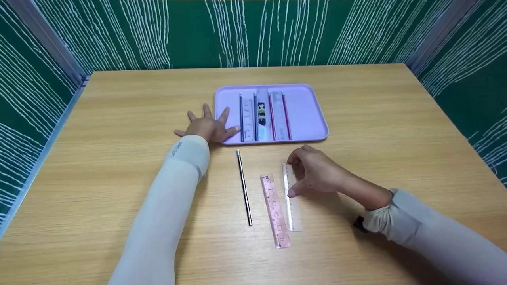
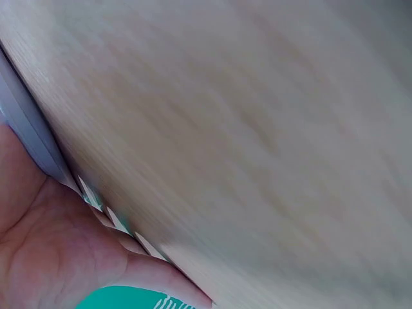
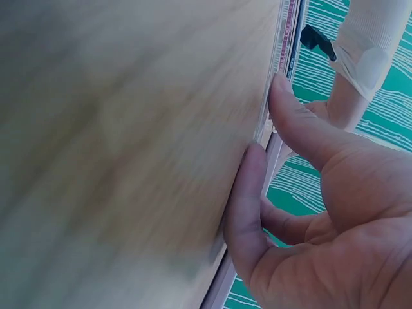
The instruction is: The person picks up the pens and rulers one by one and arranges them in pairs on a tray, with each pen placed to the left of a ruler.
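Observation:
My left hand (image 1: 206, 128) lies with fingers spread at the left edge of a purple tray (image 1: 309, 114), its thumb over the rim. The palm (image 2: 58, 257) shows beside the tray's side in the left wrist view. My right hand (image 1: 319, 170) grips a clear ruler (image 1: 294, 215) on the table, thumb at its left edge and fingers at its far end. In the right wrist view the thumb (image 3: 293, 116) and a fingertip meet the ruler's edge. Left of it lie a pink ruler (image 1: 275, 211) with shape cut-outs and a dark striped pencil (image 1: 244, 188).
In the tray, two dark pencils (image 1: 241, 118) and two red pencils (image 1: 286, 114) lie in a row. Between them are a clear stencil ruler (image 1: 248, 118), a ruler with dark cartoon figures (image 1: 262, 113) and another clear ruler (image 1: 279, 114). Green white-streaked walls (image 1: 190, 35) border the wooden table (image 1: 119, 111).

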`<action>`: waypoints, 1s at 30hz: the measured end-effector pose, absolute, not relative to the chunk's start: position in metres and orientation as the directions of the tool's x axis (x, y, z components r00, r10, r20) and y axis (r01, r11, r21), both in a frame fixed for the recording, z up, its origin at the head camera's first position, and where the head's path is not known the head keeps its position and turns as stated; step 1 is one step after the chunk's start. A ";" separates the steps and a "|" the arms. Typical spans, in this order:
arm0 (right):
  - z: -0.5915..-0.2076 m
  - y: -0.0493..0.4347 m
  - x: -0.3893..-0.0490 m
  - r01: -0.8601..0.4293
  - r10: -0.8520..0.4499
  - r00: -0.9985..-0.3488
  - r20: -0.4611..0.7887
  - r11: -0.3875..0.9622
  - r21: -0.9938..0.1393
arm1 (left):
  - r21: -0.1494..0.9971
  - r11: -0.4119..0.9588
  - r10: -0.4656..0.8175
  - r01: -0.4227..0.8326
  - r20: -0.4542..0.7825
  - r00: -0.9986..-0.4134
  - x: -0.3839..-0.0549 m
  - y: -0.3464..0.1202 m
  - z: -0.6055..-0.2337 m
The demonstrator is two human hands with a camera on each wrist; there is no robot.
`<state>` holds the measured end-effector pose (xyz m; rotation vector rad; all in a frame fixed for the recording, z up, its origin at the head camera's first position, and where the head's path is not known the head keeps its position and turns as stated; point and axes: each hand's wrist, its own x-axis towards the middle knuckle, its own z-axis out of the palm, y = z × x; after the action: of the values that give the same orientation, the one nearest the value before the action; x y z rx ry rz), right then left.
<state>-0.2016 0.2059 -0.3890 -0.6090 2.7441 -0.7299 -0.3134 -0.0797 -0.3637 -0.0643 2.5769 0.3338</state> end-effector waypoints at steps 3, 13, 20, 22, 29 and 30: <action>-0.389 0.206 -0.203 -0.315 -0.443 -0.886 -0.139 0.792 -0.523 | 0.222 0.969 0.020 -0.112 -0.518 -0.855 -0.313 -0.080 -0.363; -0.389 0.207 -0.204 -0.238 -0.407 -0.894 -0.187 0.785 -0.572 | 0.200 0.975 0.020 -0.097 -0.515 -0.857 -0.312 -0.079 -0.363; -0.388 0.207 -0.205 -0.227 -0.401 -0.899 -0.176 0.771 -0.595 | 0.200 0.975 0.016 -0.102 -0.515 -0.857 -0.312 -0.078 -0.362; -0.388 0.208 -0.205 -0.249 -0.407 -0.899 -0.162 0.779 -0.575 | 0.198 0.975 0.015 -0.102 -0.513 -0.858 -0.312 -0.078 -0.361; -0.389 0.210 -0.206 -0.282 -0.412 -0.900 -0.142 0.799 -0.532 | 0.190 0.976 0.012 -0.101 -0.515 -0.857 -0.311 -0.078 -0.361; -0.390 0.210 -0.206 -0.280 -0.410 -0.901 -0.141 0.798 -0.534 | 0.191 0.976 0.012 -0.102 -0.517 -0.856 -0.311 -0.078 -0.361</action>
<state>-0.2063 0.2104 -0.3895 -0.5348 2.7374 -0.7554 -0.3113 -0.0778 -0.3614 -0.0635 2.5831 0.2863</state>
